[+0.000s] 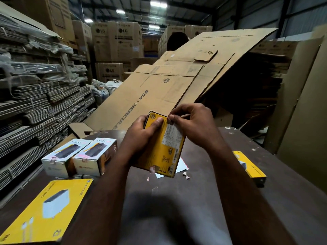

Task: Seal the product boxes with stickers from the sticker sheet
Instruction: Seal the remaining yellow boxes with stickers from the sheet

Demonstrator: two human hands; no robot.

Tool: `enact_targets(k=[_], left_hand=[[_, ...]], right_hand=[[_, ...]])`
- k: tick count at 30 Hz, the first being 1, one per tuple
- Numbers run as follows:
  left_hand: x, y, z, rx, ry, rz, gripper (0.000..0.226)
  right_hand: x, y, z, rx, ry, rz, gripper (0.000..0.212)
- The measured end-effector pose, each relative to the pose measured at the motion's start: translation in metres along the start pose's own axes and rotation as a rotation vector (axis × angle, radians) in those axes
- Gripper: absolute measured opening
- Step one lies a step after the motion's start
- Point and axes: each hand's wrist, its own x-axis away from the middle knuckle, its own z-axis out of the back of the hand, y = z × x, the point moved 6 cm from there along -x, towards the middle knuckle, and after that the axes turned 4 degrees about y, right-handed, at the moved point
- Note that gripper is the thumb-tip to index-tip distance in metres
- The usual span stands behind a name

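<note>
My left hand grips a flat yellow product box above the dark table, thumb across its back face. My right hand is at the box's top right edge, thumb and fingers pressing a small sticker over that edge. A pinkish sticker sits on the box's near bottom edge. The white sticker sheet lies on the table, mostly hidden under the box. Small peeled scraps lie beside it.
Two white boxes stand at the left, each with a sticker on its near flap. A yellow box lies at the near left, another yellow box at the right. Large flattened cardboard leans behind the table; stacked cartons fill the left.
</note>
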Motion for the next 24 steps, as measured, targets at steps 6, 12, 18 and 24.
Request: enact_targets(k=[6, 12, 18, 24], left_hand=[[-0.005, -0.002, 0.0, -0.084, 0.025, 0.005, 0.049], [-0.004, -0.011, 0.018, -0.086, 0.121, 0.104, 0.048], [-0.003, -0.002, 0.022, -0.039, -0.082, 0.056, 0.07], [0.001, 0.004, 0.011, -0.068, -0.191, 0.042, 0.082]], right_hand=[[0.001, -0.001, 0.0, 0.039, -0.022, -0.003, 0.005], [0.0, -0.011, 0.014, -0.2, 0.0, -0.082, 0.01], [0.005, -0.02, 0.006, 0.111, -0.135, 0.037, 0.006], [0.008, -0.026, 0.0, 0.254, -0.162, 0.078, 0.009]])
